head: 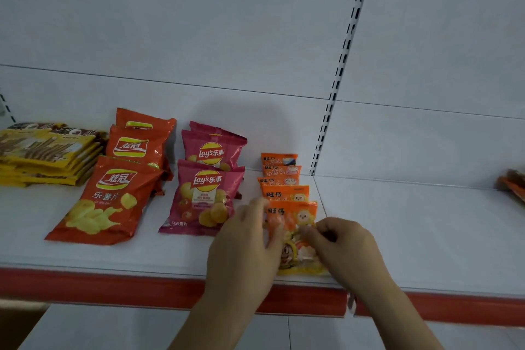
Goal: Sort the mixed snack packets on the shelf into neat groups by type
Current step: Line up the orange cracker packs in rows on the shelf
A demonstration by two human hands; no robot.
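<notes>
Both hands work at the front packet of a row of small orange packets (284, 179) lying on the white shelf (397, 221), right of centre. The front orange packet (301, 224) lies flat near the red shelf edge (113, 284). The left hand (244, 247) presses its fingers on the packet's left side; the right hand (341, 247) has its fingers curled at the packet's right side, seemingly pinching it, though blur obscures the contact. To the left lie a pink crisp-bag group (207, 179), then a red crisp-bag group (125, 179), then a yellow packet stack (48, 159) at the far left. Some orange items (514, 185) lie at the far right edge.
</notes>
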